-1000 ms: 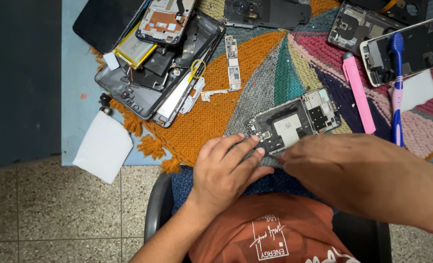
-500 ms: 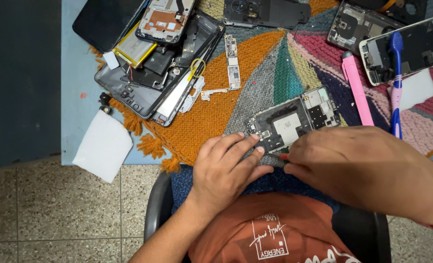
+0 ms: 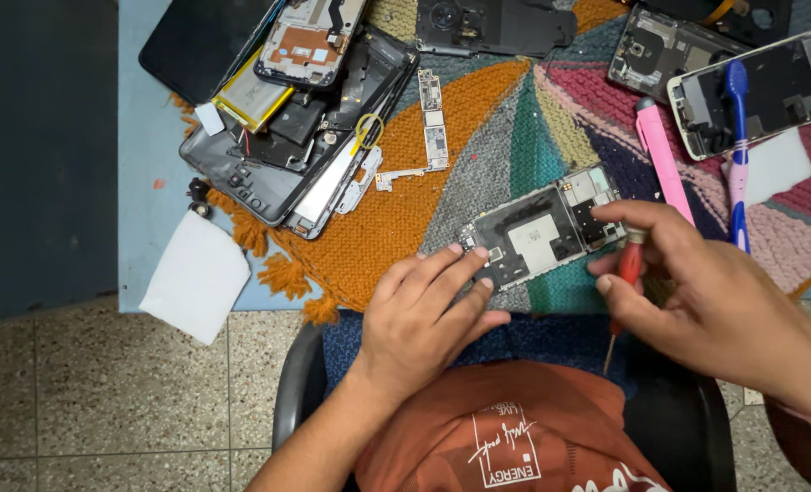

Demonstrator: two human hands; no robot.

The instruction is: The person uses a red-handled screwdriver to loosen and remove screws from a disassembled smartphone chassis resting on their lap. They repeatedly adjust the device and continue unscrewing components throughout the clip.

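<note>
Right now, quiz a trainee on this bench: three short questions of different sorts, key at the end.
1. True or false: the left hand rests its fingers on the opened phone.
2. Which does the right hand hold? A) the pink pen B) the red screwdriver C) the blue toothbrush
3. Fill in: the phone lies on a knitted ____ of many colours.

Key
1. True; the fingertips press its near end.
2. B; the red screwdriver sits between thumb and fingers, its thin tip pointing down toward the lap. The pink pen and blue toothbrush lie untouched.
3. mat.
</note>
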